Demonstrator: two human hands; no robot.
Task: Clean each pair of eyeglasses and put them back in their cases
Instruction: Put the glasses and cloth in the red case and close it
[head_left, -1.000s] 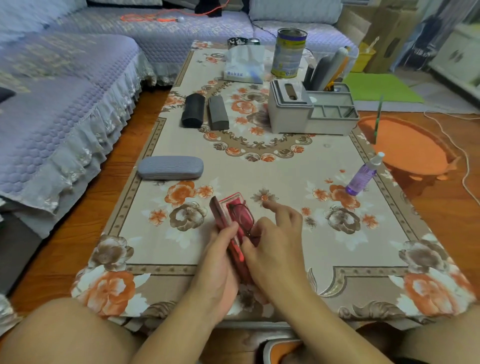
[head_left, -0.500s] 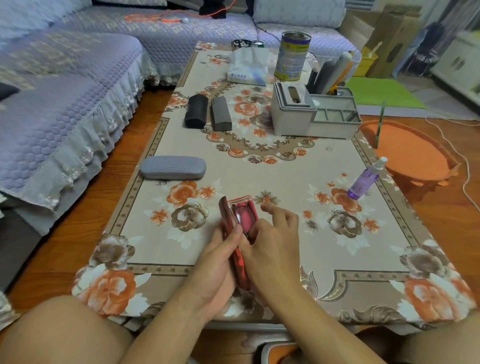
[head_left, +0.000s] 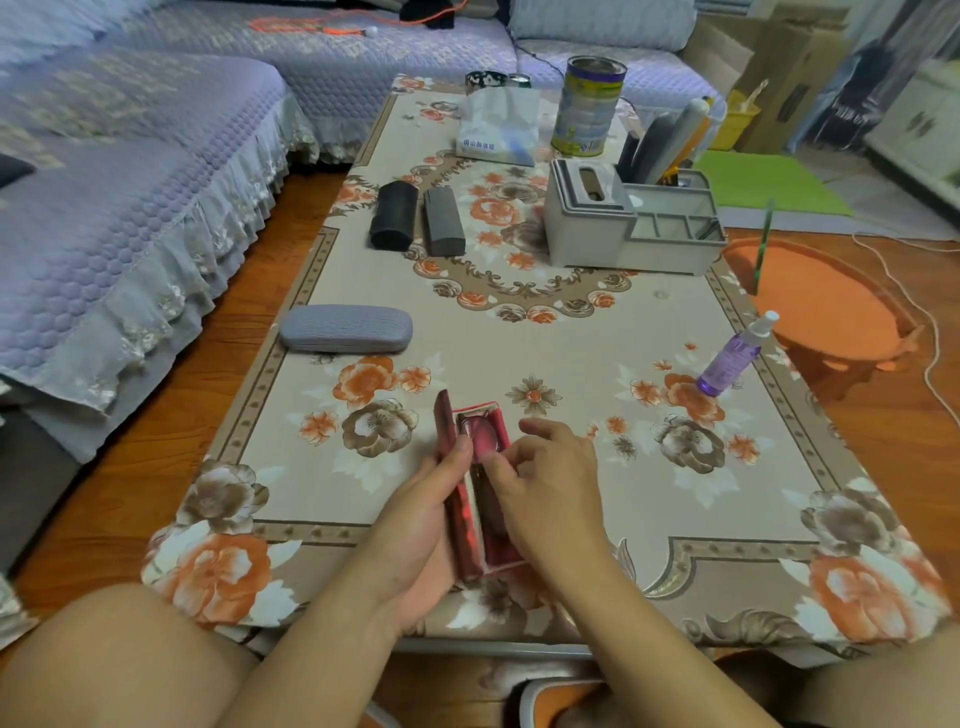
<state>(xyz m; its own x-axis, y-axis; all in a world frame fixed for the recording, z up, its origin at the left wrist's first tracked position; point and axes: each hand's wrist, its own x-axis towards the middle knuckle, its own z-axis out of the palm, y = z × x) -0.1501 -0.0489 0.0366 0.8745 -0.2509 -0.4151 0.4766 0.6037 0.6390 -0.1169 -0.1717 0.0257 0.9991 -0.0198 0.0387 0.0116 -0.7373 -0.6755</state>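
Beyond the red case (head_left: 470, 519), a grey case (head_left: 346, 329)

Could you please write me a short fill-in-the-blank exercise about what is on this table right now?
1. The open case held by the left hand is ____ in colour.
2. The closed grey case lies on the table's ____ side.
3. The spray bottle holds ____ liquid.
4. The right hand reaches into the ____ case.

Missing words: red; left; purple; red

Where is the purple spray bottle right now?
Head view: the purple spray bottle stands near the table's right edge, beside the orange stool.
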